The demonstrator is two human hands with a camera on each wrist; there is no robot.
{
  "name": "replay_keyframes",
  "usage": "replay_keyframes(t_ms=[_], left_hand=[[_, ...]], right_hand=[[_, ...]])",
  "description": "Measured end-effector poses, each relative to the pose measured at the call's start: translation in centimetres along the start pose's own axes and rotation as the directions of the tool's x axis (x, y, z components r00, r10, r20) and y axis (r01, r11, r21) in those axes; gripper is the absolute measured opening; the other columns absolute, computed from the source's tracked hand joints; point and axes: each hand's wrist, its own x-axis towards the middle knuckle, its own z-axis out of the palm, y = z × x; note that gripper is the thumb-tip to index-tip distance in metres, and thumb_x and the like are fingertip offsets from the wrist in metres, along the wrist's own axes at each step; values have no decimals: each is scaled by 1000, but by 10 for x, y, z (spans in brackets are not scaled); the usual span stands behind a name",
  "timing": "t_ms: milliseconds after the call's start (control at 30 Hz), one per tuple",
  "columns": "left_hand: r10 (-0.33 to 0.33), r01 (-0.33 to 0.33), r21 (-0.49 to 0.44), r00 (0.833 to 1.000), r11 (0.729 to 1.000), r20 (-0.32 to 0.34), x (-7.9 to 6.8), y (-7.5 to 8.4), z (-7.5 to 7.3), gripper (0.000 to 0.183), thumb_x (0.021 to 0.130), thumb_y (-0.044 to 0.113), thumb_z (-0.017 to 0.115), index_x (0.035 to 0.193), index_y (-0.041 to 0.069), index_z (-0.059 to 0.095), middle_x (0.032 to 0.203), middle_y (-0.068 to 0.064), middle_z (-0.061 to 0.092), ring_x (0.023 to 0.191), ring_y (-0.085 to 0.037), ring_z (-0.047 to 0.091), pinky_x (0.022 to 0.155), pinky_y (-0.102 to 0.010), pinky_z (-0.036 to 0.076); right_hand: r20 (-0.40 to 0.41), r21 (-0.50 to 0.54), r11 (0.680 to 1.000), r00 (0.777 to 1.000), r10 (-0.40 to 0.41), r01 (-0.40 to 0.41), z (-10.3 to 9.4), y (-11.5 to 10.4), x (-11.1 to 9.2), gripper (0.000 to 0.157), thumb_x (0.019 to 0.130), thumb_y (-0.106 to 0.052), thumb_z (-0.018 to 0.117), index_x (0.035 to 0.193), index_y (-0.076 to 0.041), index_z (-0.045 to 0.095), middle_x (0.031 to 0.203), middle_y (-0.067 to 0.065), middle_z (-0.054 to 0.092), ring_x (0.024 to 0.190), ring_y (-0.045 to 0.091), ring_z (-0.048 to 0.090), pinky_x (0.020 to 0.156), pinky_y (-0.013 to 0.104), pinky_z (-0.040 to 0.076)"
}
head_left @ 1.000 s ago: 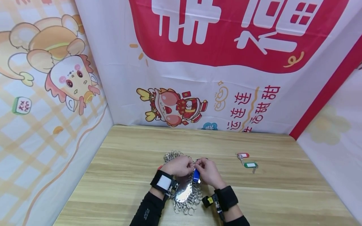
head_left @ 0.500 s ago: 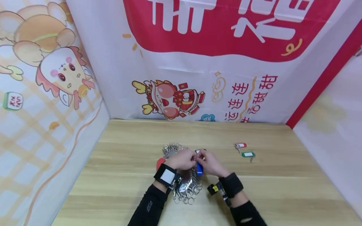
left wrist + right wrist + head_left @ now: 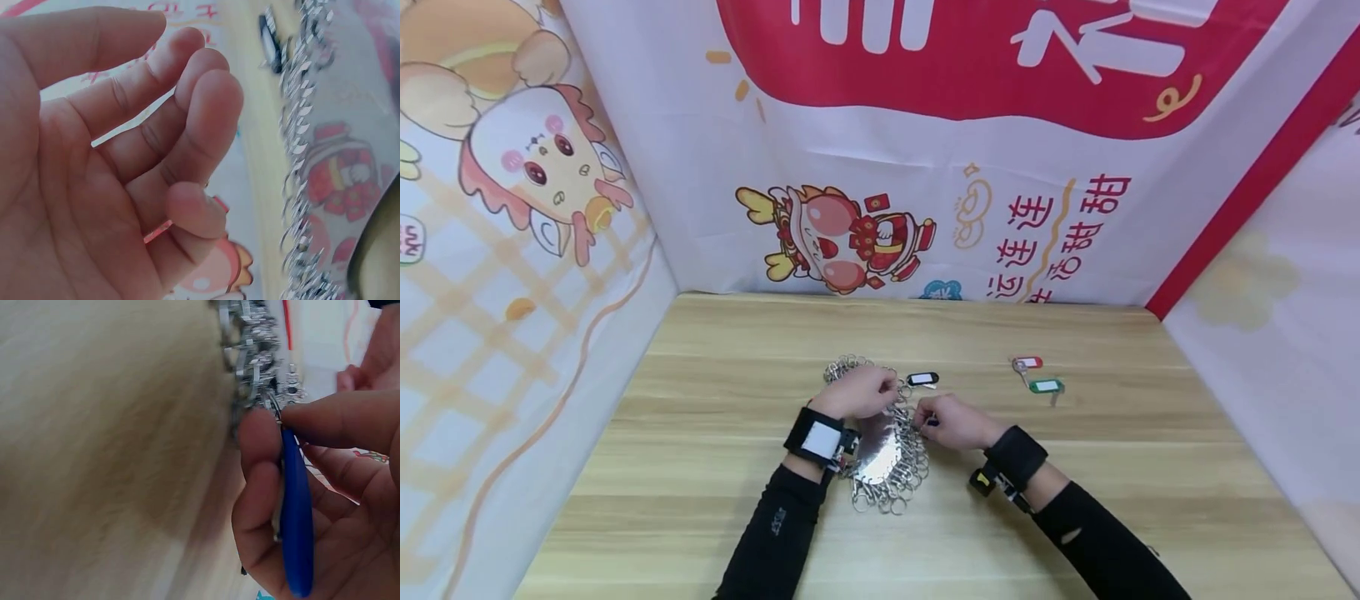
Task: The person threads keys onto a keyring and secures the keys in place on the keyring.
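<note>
My right hand (image 3: 955, 422) pinches a blue key tag (image 3: 296, 512) by its metal ring, between thumb and fingertips. A small metal key (image 3: 279, 509) hangs alongside the tag. This hand is right at the edge of a shiny, mirror-like plate (image 3: 877, 446), fringed with several metal rings and clasps (image 3: 897, 492). Over the far part of the plate is my left hand (image 3: 859, 393), its fingers loosely bent and nothing between them in the left wrist view. That hand and wrist hide part of the plate. Beside the rings lies a black key tag (image 3: 922, 379).
To the right on the wooden table (image 3: 1097, 500) lie a red key tag (image 3: 1028, 362) and a green key tag (image 3: 1046, 386), each with a key. A printed cloth (image 3: 865, 142) hangs behind the table's back edge, and more cloth stands on both sides.
My hands, earlier together at the blue tag's ring, have come apart. The right hand has drawn back a little with the tag; the left has let go. The black tag now shows fully.
</note>
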Motion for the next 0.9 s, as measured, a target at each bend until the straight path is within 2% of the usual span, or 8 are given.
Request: replay_keyframes(t_ms=[233,333,533,600,800,900], left_hand=[[-10,10,-3,998,1000,-55,-3,-3,-18,19,96,20,53,85,8,61,68,0,52,63,-16,52,59,-30,42],[6,-7,-6,999,1000,-51,-5,-3,-19,20,96,19,52,85,7,62,67,0,51,62,-17,51,60,-30,41],[11,-12,-13,999,1000,-51,-9,-5,-15,20,96,19,51,83,10,62,67,0,50,62,-16,50,59,-30,41],[12,-13,-19,998,1000,-60,-11,-6,-15,20,96,20,51,83,10,61,68,0,51,62,-17,50,59,-30,41],[-9,6,-39,998,999,-69,-14,-11,-17,20,96,20,53,84,7,62,67,-1,50,62,-17,50,57,-30,41],[-12,8,-45,997,999,-77,-12,-10,-18,19,95,19,53,83,6,62,67,-2,50,62,-18,50,57,-30,40]], right_hand=[[-83,-86,996,996,33,-40,-2,8,-4,13,82,-1,65,93,-8,64,89,-1,64,82,11,59,75,29,49],[-127,-115,993,992,25,-40,0,11,-9,14,80,-2,68,92,-8,65,89,0,65,83,14,60,76,32,50],[-176,-136,985,981,78,-103,6,17,-21,21,80,-7,71,100,-8,64,95,3,66,87,17,62,76,32,51],[-174,-152,985,983,53,-80,7,17,-22,18,82,-7,70,100,-8,65,96,4,67,87,17,63,76,31,51],[-174,-252,967,980,-92,46,8,15,-22,14,84,0,65,97,-4,68,89,5,65,81,16,62,72,26,51],[-164,-281,958,981,-103,54,5,13,-23,15,82,3,65,96,-1,69,87,7,66,79,18,63,71,27,52]])
